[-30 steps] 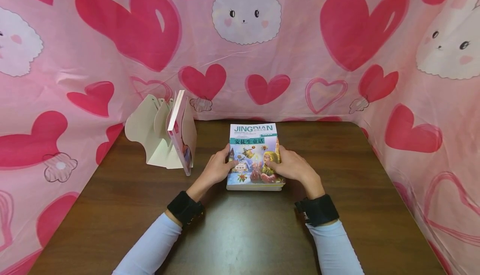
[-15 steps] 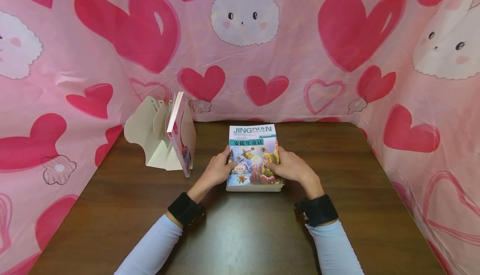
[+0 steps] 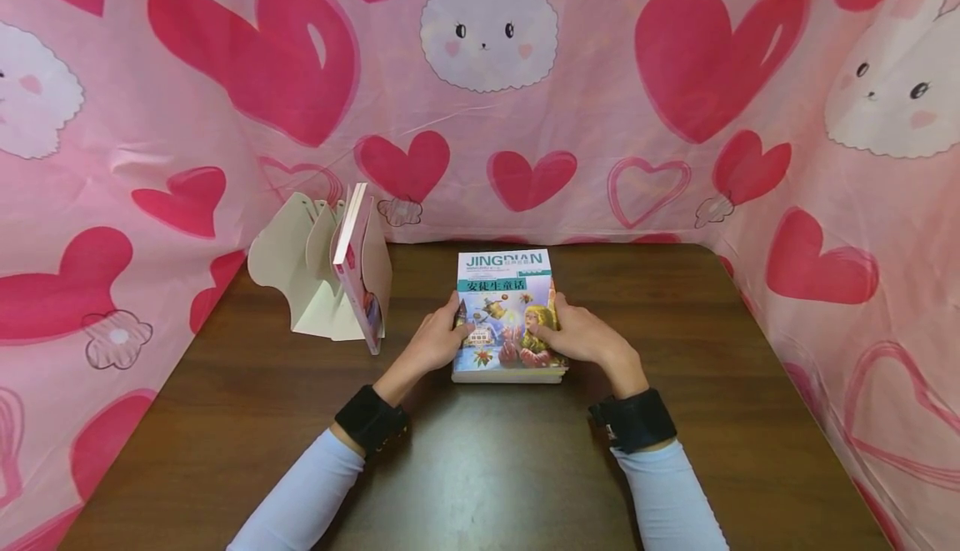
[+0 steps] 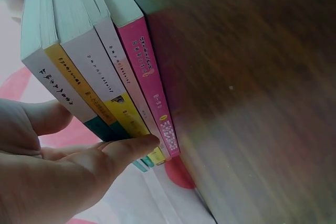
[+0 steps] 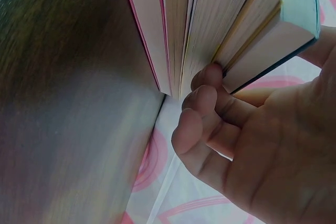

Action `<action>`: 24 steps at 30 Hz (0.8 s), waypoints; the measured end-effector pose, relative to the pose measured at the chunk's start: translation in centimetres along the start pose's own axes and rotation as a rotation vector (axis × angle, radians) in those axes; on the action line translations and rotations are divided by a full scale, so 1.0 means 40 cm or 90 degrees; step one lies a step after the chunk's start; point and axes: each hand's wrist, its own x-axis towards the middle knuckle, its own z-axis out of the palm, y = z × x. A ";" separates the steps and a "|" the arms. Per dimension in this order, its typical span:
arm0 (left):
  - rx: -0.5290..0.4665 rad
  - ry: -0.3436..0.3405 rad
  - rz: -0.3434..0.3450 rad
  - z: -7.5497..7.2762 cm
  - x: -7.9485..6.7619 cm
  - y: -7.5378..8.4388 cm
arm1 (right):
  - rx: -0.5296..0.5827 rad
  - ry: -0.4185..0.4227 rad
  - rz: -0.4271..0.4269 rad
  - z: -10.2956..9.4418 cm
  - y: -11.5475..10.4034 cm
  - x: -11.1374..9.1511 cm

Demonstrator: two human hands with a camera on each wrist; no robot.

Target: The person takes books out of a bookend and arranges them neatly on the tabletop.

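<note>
A stack of several paperback books (image 3: 498,318) lies flat on the table in front of me, a colourful illustrated cover uppermost. From the left, my left hand (image 3: 433,338) grips the stack, its thumb over the top cover. My right hand (image 3: 596,334) holds the opposite side in the same way. Spines in white, yellow and pink (image 4: 139,66) show in the left wrist view, with the fingers lying across them. In the right wrist view, curled fingertips (image 5: 202,100) are at the page edges. The bottom book has a pink spine.
A cream book rack (image 3: 281,272) stands at the back left of the brown wooden table (image 3: 480,468). One pink-covered book (image 3: 358,276) leans upright in its right-hand slot. Pink cloth (image 3: 600,101) with hearts and rabbits hangs around the table's back and sides.
The head view shifts very slightly. Hands and stack of books stay where they were, with no visible change in grip.
</note>
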 end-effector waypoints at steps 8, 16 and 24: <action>0.003 -0.025 0.030 -0.026 -0.023 -0.009 | 0.001 0.010 -0.035 0.003 0.003 -0.002; -0.014 -0.001 0.043 -0.067 -0.081 -0.010 | -0.008 -0.011 -0.031 -0.007 0.003 -0.002; -0.043 0.093 0.075 -0.066 -0.153 -0.017 | 0.020 -0.041 -0.005 0.000 -0.003 -0.001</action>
